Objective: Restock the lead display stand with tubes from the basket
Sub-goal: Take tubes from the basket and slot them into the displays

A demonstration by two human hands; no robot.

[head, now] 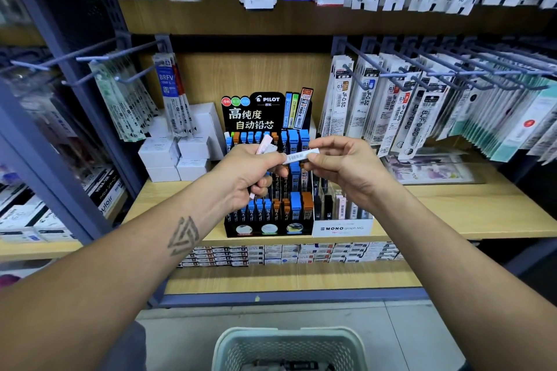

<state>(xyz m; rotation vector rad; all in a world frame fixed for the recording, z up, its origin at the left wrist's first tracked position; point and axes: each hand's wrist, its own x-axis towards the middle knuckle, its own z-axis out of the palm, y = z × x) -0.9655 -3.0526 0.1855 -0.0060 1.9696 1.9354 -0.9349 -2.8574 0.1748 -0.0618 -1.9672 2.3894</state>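
Both hands were raised in front of the lead display stand (268, 178), and the step in hand looked like sorting or passing over a tube before slotting it in. The left hand (250, 172) was curled around a small bunch of pale pink tubes (266, 143), their tops poking out above the knuckles and one end showing below the palm. The right hand (340, 169) pinched a single white tube (298, 157) with a barcode label between thumb and fingertips, held roughly level, its near end meeting the left thumb, so the two hands were close together and joined through that tube. The black Pilot stand sat on the wooden shelf (452, 208), its stepped rows mostly filled with blue and orange capped tubes; where any gaps lay behind the hands could not be told. Just beside it on the right stood a clear Mono box (342, 227) holding a few black and pale tubes, with room to spare. The next move probably called for freeing the single tube, matching it to a row or to the clear box, and lowering it upright into an open slot. The pale green basket (289, 349) sat below on the floor, with something dark inside, too blurred to name.
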